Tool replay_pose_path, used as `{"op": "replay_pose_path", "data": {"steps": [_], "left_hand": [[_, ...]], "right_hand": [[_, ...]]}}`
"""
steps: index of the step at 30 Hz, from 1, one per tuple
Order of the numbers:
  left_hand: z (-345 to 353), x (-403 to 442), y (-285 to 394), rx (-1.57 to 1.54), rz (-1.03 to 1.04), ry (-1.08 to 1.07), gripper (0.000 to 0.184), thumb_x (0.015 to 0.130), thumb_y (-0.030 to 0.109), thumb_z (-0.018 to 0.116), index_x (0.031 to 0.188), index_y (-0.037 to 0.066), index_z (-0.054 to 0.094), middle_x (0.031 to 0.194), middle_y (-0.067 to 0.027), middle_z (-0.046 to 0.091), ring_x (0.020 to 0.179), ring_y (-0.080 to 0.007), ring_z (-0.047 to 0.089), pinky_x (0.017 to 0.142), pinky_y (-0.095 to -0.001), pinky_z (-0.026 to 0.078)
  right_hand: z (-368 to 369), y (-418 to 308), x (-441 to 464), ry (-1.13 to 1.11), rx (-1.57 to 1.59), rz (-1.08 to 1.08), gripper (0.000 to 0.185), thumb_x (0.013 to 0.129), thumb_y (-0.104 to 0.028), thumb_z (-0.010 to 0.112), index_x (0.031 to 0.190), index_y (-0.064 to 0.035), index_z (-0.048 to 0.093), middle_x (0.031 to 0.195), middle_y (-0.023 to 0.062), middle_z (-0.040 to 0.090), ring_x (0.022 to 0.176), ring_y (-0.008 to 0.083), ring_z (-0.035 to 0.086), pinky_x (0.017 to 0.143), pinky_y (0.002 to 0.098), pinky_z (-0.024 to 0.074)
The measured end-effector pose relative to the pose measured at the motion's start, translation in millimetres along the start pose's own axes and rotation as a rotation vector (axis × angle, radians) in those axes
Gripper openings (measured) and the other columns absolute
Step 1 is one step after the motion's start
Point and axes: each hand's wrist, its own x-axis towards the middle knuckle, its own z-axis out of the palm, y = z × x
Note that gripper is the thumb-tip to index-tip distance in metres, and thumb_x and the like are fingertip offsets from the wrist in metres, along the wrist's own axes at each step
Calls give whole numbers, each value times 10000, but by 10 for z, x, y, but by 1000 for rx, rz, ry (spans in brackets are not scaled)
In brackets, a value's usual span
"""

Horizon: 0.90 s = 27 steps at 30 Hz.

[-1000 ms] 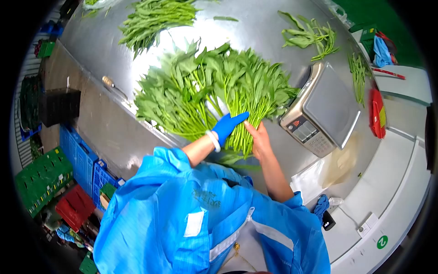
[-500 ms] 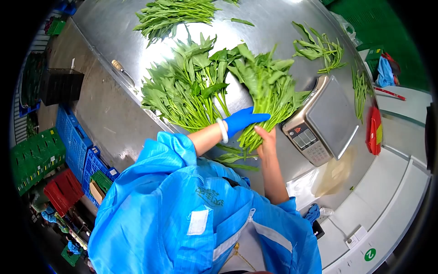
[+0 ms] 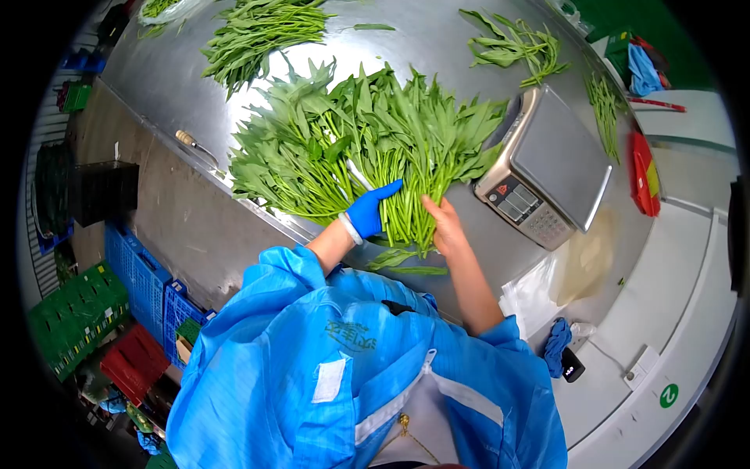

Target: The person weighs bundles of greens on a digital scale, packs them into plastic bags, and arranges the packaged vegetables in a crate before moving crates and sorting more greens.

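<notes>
A bunch of water spinach (image 3: 422,164) with long green stems lies fanned out on the metal table, its leaves pointing away from me. My left hand (image 3: 369,213), in a blue glove, grips the stems from the left, thumb on top and fingers partly hidden. From the right, my bare right hand (image 3: 444,223) presses thumb and fingers round the same stems near their cut ends. A wider pile of water spinach (image 3: 289,156) touches the bunch on its left. Some loose leaves (image 3: 394,259) lie beneath the stem ends, close to me.
A weighing scale (image 3: 547,168) stands right of the bunch. Another pile of greens (image 3: 262,35) is at the far left, a smaller one (image 3: 519,48) at the far right. A wooden-handled knife (image 3: 191,142) lies by the table's left edge. Plastic bags (image 3: 535,301) are at right.
The bunch has come down onto the table beside the pile, and its leaves have spread out. My hands have moved apart to either side of the stems. The camera view has shifted slightly.
</notes>
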Motion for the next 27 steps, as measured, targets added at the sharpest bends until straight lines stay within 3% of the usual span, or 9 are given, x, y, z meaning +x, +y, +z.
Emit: {"op": "replay_pose_path", "data": {"steps": [3, 6, 11, 15, 18, 21, 23, 24, 27], "left_hand": [[200, 56, -150, 259, 242, 227, 383, 904, 189, 602, 1247, 29, 549, 1159, -113, 636, 994, -233, 644, 882, -382, 519], [479, -110, -204, 318, 346, 163, 355, 888, 139, 607, 1217, 12, 569, 1139, -105, 645, 982, -221, 647, 874, -355, 520], [612, -279, -318, 139, 185, 61, 383, 935, 220, 515, 1246, -3, 543, 1159, -132, 637, 1039, -248, 630, 945, -377, 488], [297, -72, -485, 112, 138, 126, 379, 921, 222, 526, 1225, -4, 551, 1148, -136, 640, 1024, -258, 632, 941, -392, 491], [181, -21, -624, 150, 175, 178, 350, 899, 198, 538, 1185, 0, 570, 1094, -141, 655, 985, -268, 643, 899, -409, 512], [53, -123, -566, -7, 180, 209, 289, 874, 168, 551, 1100, -5, 601, 1009, -162, 668, 936, -302, 648, 865, -433, 522], [205, -273, -552, -48, 165, 94, 316, 883, 180, 532, 1111, -31, 591, 1014, -191, 662, 943, -319, 642, 887, -434, 511], [200, -324, -540, -37, 190, -7, 346, 898, 177, 510, 1154, -48, 571, 1068, -204, 648, 969, -320, 632, 901, -429, 503], [411, -339, -648, -58, 282, 59, 363, 910, 171, 501, 1198, -44, 552, 1130, -192, 633, 1007, -297, 621, 894, -413, 508]], "right_hand": [[198, -106, -56, 26, -202, -113, 535, 804, -111, 720, 1263, -2, 468, 1156, 91, 601, 1026, 178, 578, 894, 305, 454], [151, -192, -184, -17, -124, -231, 457, 800, -76, 691, 1210, 2, 505, 1107, 80, 620, 988, 175, 596, 879, 295, 459], [-103, -278, -447, -43, 236, -79, 486, 853, -208, 673, 1255, -8, 486, 1168, 89, 594, 1046, 200, 579, 903, 337, 472], [-99, -127, -381, 33, 108, -3, 613, 827, -321, 722, 1281, -7, 455, 1186, 102, 588, 1063, 195, 569, 914, 330, 455], [7, -65, -389, 32, -166, -71, 608, 767, -246, 767, 1242, -4, 475, 1113, 104, 618, 1024, 190, 583, 889, 310, 449], [-230, -19, -344, 86, -52, -66, 496, 775, -176, 734, 1185, -12, 508, 1035, 104, 644, 948, 190, 616, 845, 311, 474], [-318, -175, -469, 6, 238, -61, 272, 819, -93, 639, 1063, -8, 551, 944, 135, 659, 790, 218, 649, 704, 335, 539], [-441, -231, -498, -25, 274, -35, 263, 821, -85, 632, 1056, -5, 545, 935, 141, 656, 777, 224, 646, 696, 335, 541], [-569, -286, -586, -94, 244, -26, 284, 809, -60, 631, 1065, 0, 524, 904, 143, 636, 725, 210, 624, 672, 318, 534]]}}
